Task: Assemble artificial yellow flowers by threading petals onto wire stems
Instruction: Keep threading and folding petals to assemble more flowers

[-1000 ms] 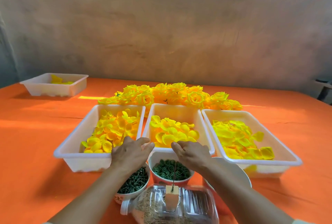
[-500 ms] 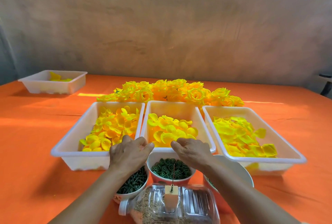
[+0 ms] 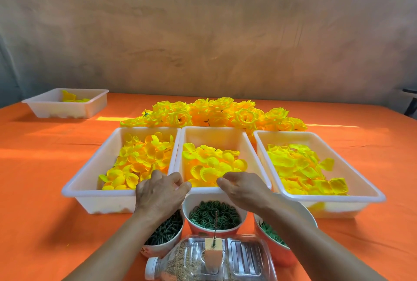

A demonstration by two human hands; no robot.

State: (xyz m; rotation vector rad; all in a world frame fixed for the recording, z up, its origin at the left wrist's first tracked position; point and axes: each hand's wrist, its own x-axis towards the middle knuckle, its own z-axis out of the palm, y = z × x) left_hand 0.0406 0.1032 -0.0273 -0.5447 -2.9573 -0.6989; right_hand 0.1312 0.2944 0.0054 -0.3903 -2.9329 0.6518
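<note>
Three white trays of yellow petals stand side by side: left tray (image 3: 90,172), middle tray (image 3: 214,131), right tray (image 3: 370,188). My left hand (image 3: 161,192) rests at the near rim between the left and middle trays, fingers loosely curled, nothing visible in it. My right hand (image 3: 244,188) reaches over the middle tray's near rim, and its fingertips are hidden among the petals (image 3: 209,165). A thin wire stem (image 3: 215,224) stands bare and upright in a foam block (image 3: 213,256) on a lying plastic bottle (image 3: 246,262). Finished yellow flowers (image 3: 214,111) are heaped behind the trays.
Below my hands are a bowl of green rings (image 3: 212,215), a bowl of dark green pieces (image 3: 167,231) and a third bowl (image 3: 270,235) partly under my right forearm. A small white tray (image 3: 65,109) sits far left on the orange tablecloth (image 3: 40,190).
Both hands stay at the middle tray's near rim with hardly any movement. The camera has shifted slightly, so the whole scene sits a little differently in the frame.
</note>
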